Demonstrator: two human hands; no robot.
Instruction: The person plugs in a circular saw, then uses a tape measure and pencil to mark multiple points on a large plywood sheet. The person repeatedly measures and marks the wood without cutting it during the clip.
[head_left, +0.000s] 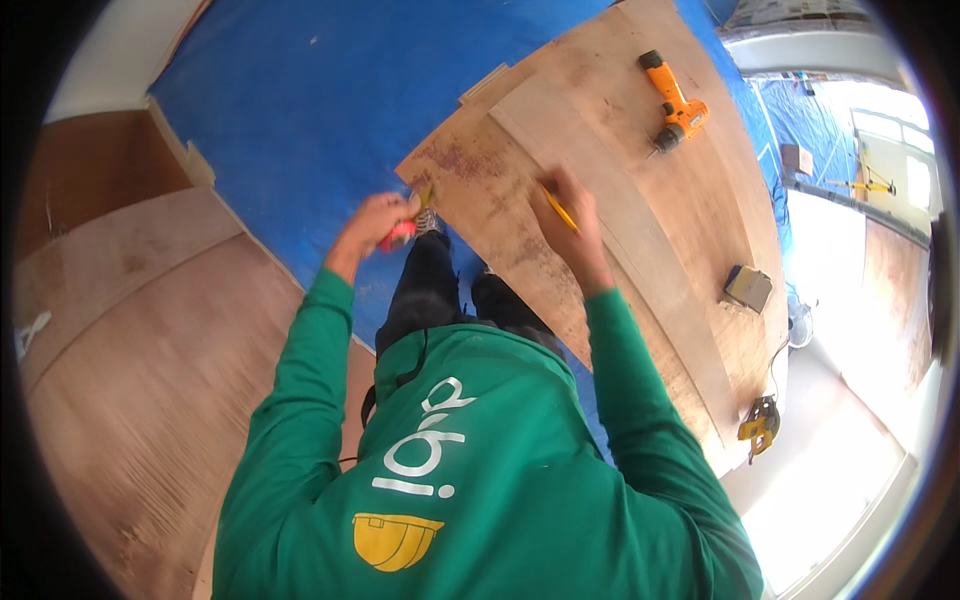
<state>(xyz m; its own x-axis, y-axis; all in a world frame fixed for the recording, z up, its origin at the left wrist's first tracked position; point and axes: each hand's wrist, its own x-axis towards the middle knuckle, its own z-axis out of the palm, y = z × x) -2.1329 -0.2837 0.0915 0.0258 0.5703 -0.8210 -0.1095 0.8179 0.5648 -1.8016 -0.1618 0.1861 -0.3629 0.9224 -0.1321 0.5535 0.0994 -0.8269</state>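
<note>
My left hand (372,226), a little smeared by motion, is closed around a red tape measure (398,237) whose short yellow blade (425,195) sticks out. It hovers above my shoe, beside the corner of a large plywood sheet (720,200). Over the sheet, my right hand (570,225) grips a yellow pencil (558,208) between its fingers. Just beneath that hand runs a long, paler wooden strip (650,255), lying lengthwise on the sheet. Reddish stains mark the sheet between my two hands.
An orange cordless drill (684,112) lies on the sheet's far part. Toward the right sit a small box (748,287) and a yellow corded power tool (761,428). Blue tarpaulin (290,90) covers the floor. More wooden panels (170,330) are at left; a yellow tripod (876,184) stands far right.
</note>
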